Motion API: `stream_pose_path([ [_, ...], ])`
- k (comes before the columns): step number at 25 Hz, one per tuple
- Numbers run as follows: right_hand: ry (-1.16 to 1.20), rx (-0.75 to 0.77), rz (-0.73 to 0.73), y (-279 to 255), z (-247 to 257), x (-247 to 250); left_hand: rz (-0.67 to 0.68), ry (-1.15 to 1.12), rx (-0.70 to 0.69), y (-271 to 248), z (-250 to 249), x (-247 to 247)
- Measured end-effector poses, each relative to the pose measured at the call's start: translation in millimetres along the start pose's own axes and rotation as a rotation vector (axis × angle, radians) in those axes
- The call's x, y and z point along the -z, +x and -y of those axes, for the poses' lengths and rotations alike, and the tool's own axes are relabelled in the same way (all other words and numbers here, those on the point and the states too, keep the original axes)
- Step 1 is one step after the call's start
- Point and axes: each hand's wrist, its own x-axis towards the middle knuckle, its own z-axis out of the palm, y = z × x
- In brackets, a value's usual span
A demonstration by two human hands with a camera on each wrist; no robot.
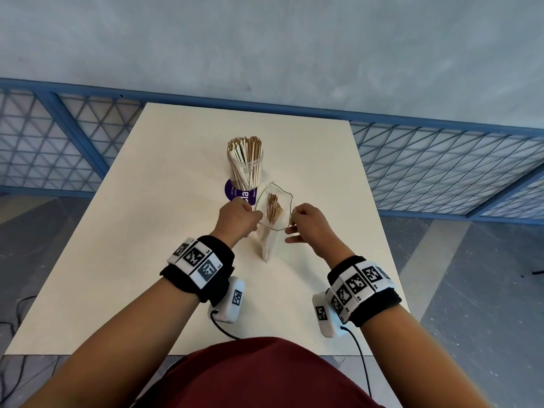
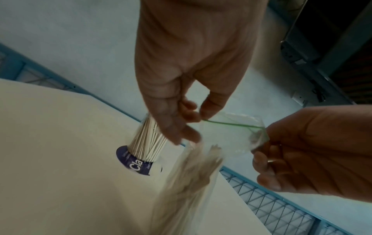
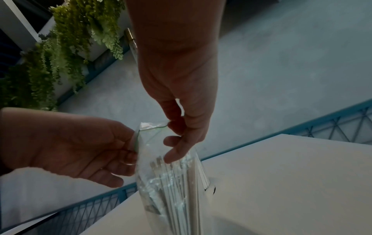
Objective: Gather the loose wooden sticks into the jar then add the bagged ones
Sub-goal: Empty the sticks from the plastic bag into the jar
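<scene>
The left hand pinches the left edge of the bag mouth between thumb and fingers; the right hand pinches the opposite edge, thumb and forefinger closed on the green-lined rim, its other fingers loosely curled below; between the two hands the mouth is pulled wide open. The bag stands upright between the hands, its lower end on the table, just nearer the person than the knuckles. Inside it a bundle of sticks stands on end, tips below the rim and midway between the two hands, touching neither.

From the left wrist the left hand comes down from above onto the rim, the right hand gripping from the right; the bagged sticks hang blurred just below the left fingers. From the right wrist the right hand holds the rim from above and the left hand from the left; the bag drops between them.

The jar stands just beyond the left hand, upright and packed with sticks, on a purple disc; it is near the bag's far edge, whether touching I cannot tell; neither hand touches it.
</scene>
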Motion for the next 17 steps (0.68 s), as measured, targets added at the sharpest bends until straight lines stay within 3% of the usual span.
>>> stream_pose_path([
  [4,-0.077,0.051,0.041,-2,5,-4,0.037,0.14,-0.088,11,-14,1],
  [10,0.0,0.044,-0.09,1,-12,11,0.116,-0.217,-0.004,21,-25,5],
  [12,-0.017,0.043,-0.097,3,-26,16,0.213,-0.11,-0.102,16,-37,11],
  [14,-0.189,0.106,-0.095,8,-38,20,0.379,0.167,-0.29,11,-49,18],
  [17,-0.314,0.19,0.047,15,-42,24,0.547,0.408,-0.491,1,-69,30],
])
